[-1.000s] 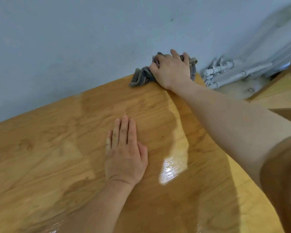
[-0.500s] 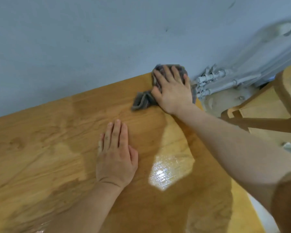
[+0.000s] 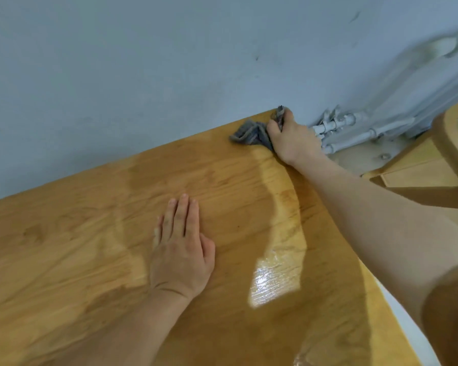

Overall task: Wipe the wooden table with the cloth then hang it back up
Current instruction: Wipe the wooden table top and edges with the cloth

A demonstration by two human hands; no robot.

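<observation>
Right hand (image 3: 292, 138) has slid out to the tabletop's far right corner, fingers now curled, gripping the bunched grey cloth (image 3: 249, 133) instead of pressing flat. Left hand (image 3: 181, 249) unchanged: flat, fingers together on the glossy, damp-streaked wooden table (image 3: 77, 247).

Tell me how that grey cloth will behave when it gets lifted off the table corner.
The grey cloth is bunched in soft folds under the right hand, so it will probably droop limply. The wooden table shines wet behind it, so the cloth is likely damp, a bit heavy and clingy.
</observation>
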